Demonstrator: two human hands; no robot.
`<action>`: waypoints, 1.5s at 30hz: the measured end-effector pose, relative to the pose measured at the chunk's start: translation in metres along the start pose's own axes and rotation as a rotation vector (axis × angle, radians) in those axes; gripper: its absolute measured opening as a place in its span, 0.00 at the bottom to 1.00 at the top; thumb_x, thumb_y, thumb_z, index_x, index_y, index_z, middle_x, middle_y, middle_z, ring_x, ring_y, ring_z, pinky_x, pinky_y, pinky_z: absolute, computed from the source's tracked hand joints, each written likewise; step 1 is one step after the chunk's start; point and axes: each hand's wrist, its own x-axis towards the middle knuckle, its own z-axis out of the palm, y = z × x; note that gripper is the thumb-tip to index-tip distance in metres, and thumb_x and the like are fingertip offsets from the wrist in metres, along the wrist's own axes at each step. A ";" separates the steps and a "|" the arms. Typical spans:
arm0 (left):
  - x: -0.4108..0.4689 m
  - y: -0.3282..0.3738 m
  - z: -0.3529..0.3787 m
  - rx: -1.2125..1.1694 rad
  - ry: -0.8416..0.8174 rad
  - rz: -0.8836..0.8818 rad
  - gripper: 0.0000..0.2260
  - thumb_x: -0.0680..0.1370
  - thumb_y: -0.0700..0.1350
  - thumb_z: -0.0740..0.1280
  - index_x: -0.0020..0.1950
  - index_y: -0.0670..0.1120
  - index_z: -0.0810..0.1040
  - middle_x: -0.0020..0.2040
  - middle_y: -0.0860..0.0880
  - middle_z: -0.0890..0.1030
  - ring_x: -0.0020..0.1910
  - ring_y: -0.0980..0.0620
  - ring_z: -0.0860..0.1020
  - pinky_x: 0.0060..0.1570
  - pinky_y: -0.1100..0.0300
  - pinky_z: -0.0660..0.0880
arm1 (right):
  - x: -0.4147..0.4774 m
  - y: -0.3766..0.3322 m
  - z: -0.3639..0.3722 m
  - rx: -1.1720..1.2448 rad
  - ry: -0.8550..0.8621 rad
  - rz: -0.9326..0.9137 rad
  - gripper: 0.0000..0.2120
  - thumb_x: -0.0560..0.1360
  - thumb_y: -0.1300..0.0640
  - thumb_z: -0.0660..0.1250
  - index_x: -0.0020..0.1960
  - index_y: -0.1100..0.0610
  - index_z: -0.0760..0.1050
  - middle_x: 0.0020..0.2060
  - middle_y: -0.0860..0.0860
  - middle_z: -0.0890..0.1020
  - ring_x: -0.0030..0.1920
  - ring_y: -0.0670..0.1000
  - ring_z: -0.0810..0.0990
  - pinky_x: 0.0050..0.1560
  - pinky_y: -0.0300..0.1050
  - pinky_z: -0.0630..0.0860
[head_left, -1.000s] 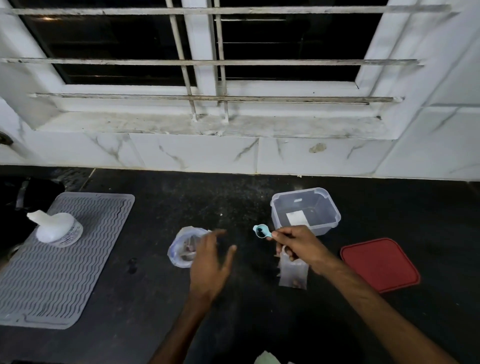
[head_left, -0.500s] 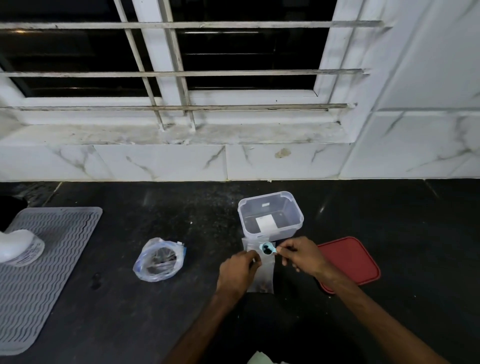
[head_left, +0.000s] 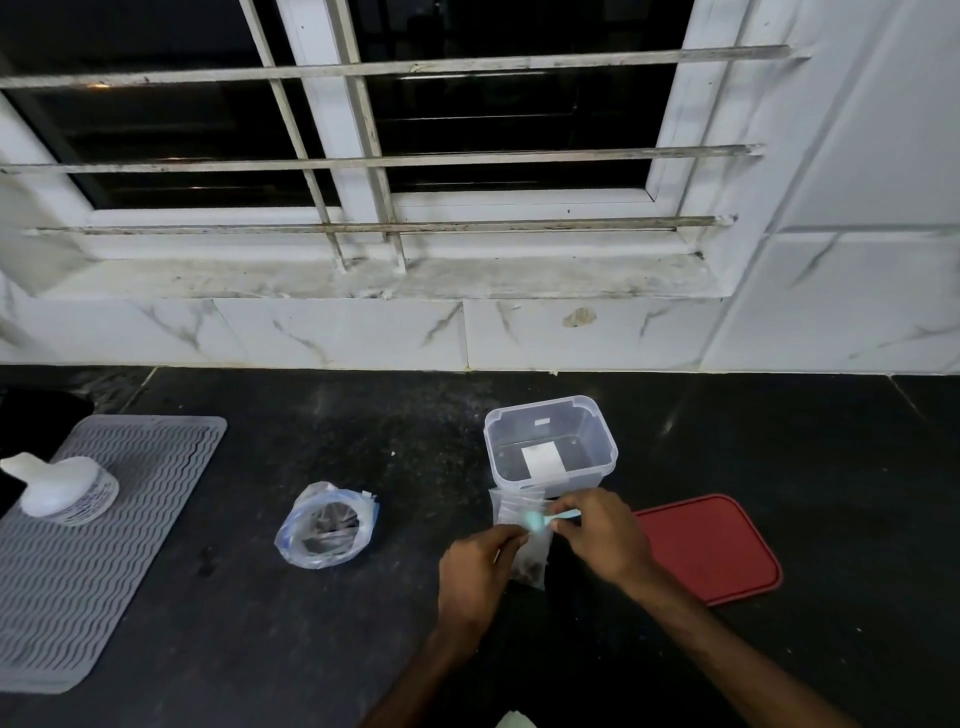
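Observation:
A small clear plastic pouch (head_left: 525, 551) with dark bits at its bottom stands on the black counter, just in front of an open clear plastic box (head_left: 550, 447). My left hand (head_left: 475, 577) pinches the pouch's left edge near its mouth. My right hand (head_left: 602, 535) pinches a small light-blue spoon (head_left: 540, 519), whose blurred bowl is at the pouch's mouth. An open plastic bag (head_left: 324, 525) holding dark contents sits to the left on the counter.
A red lid (head_left: 711, 551) lies flat to the right of my right hand. A grey ribbed mat (head_left: 104, 561) at the left carries a white bottle (head_left: 62, 491). Marble tiles, a sill and a barred window rise behind the counter (head_left: 311, 426).
My left hand left the open bag and took hold of the pouch. The spoon in my right hand came down to the pouch's mouth. The camera view shifted.

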 end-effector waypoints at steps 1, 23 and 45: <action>-0.001 0.000 0.000 -0.034 0.004 -0.013 0.07 0.77 0.49 0.69 0.53 0.57 0.83 0.47 0.61 0.85 0.43 0.65 0.81 0.46 0.69 0.76 | 0.000 0.001 0.000 0.012 0.005 0.015 0.08 0.73 0.52 0.72 0.51 0.46 0.84 0.49 0.39 0.85 0.49 0.41 0.82 0.49 0.40 0.78; -0.005 -0.010 0.002 -0.156 -0.029 -0.055 0.07 0.77 0.49 0.70 0.54 0.57 0.84 0.50 0.62 0.85 0.47 0.66 0.81 0.53 0.61 0.79 | -0.010 0.003 0.009 0.106 0.051 0.052 0.06 0.72 0.55 0.74 0.49 0.48 0.84 0.46 0.40 0.85 0.47 0.40 0.81 0.47 0.36 0.76; -0.005 -0.015 0.000 -0.291 -0.058 -0.156 0.07 0.75 0.47 0.71 0.49 0.59 0.85 0.44 0.66 0.84 0.45 0.67 0.82 0.52 0.61 0.79 | -0.007 -0.001 0.018 0.153 0.117 0.092 0.03 0.73 0.53 0.72 0.45 0.49 0.85 0.39 0.40 0.85 0.40 0.37 0.81 0.40 0.30 0.71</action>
